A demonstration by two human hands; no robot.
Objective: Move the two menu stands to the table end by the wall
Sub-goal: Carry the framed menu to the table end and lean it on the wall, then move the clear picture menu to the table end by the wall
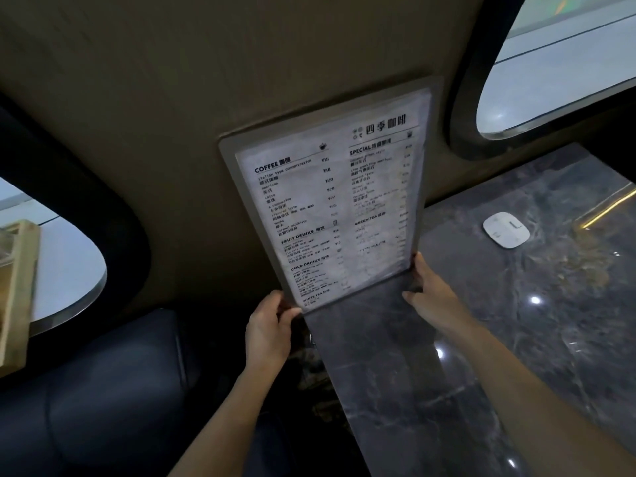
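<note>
Both hands hold one menu stand [330, 197] upright at the tabletop's [516, 339] far edge, its back close against the wall [172, 115]. The left hand [270, 330] pinches its lower left corner, off the table's left edge; the right hand [432, 292] grips the lower right corner. A small white device [505, 229] lies near the far right corner, well apart from the stand.

You are looking at a dark grey marble table [481, 339] lying mostly bare, with only a small white oval device [506, 229] sitting near the beige wall [172, 132]. The tall grey-framed menu stand [330, 197] is blocking the table's left edge.
</note>
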